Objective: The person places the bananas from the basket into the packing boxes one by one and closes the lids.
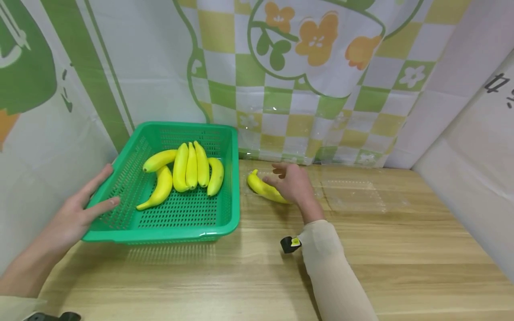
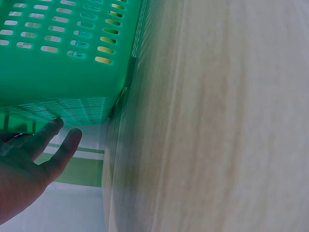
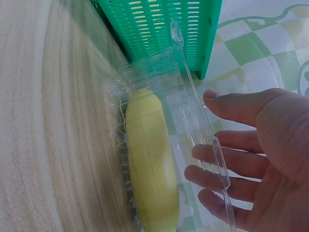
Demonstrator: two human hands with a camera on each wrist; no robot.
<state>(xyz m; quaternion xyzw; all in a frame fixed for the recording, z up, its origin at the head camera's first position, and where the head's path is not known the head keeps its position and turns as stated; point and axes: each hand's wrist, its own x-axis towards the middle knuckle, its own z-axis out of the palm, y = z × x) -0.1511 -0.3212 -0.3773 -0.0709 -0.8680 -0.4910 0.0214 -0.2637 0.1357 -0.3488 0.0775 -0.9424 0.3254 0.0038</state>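
A person's left hand (image 1: 76, 218) grips the rim of a green basket (image 1: 160, 236) at the left of the frame, its fingers clasped on the side, a hold that seems meant to steady it. Six yellow bananas (image 1: 192, 169) lie inside, penned together by the walls. Right of centre, the right hand (image 1: 293, 183) hovers over a lone banana (image 1: 263, 189) lying in a clear plastic container (image 3: 152, 67), fingers loose and parted, grasping nothing; whether they touch its edge cannot be told. Both vessels sit side by side on the table (image 1: 249, 276), likely keeping one near each hand.
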